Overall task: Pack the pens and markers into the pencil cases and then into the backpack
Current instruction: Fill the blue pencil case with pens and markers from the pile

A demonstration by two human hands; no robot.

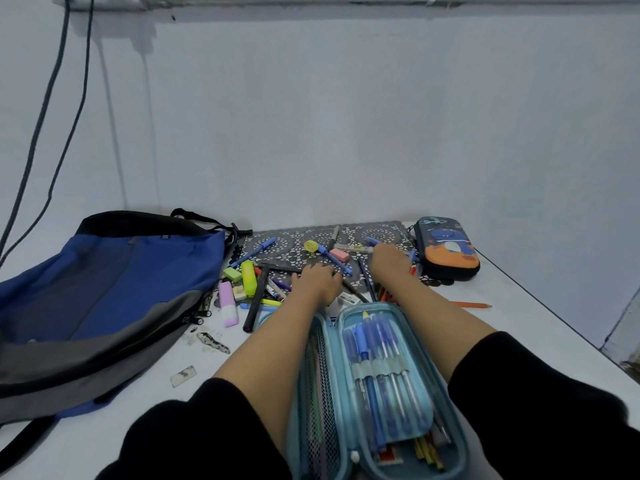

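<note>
— Fabric on the left of the head view?
— Yes. A blue and grey fabric backpack (114,282) with a black top band lies flat and creased along the left edge of the white tabletop (519,306). Its lower end is cut off by the picture's border.
— And the cases?
— A light-blue zip pencil case (414,341) lies open at the near edge, between the forearms. It has a dark mesh pocket on its left half and elastic loops on the right holding a row of blue plastic pens (374,344). A closed navy hard-shell pencil case (446,249) with rounded corners and an orange and blue print sits at the far right corner. It is at the end of a grey lace-pattern mat (377,233) that runs along the far edge.
— Loose things?
— They are scattered on the mat and just in front of it: a chunky yellow-green highlighter (248,278), a lilac highlighter (228,303), a long black marker (256,299) and a pink eraser block (339,255). An orange pencil (472,304) lies alone toward the right edge.
— The hands?
— Both are palm down in the pile. The left hand (317,280) lies over a dark pen (356,292) with its fingers bent forward; I cannot tell whether it grips anything. The right hand (389,259) has its fingers folded out of sight behind the knuckles. A short blue pen (372,241) shows at them, but I cannot tell whether it is held or only touched.
— Hidden?
— Black sleeves (194,427) cover the open case's near corners, and whatever lies under the palms is not visible.
</note>
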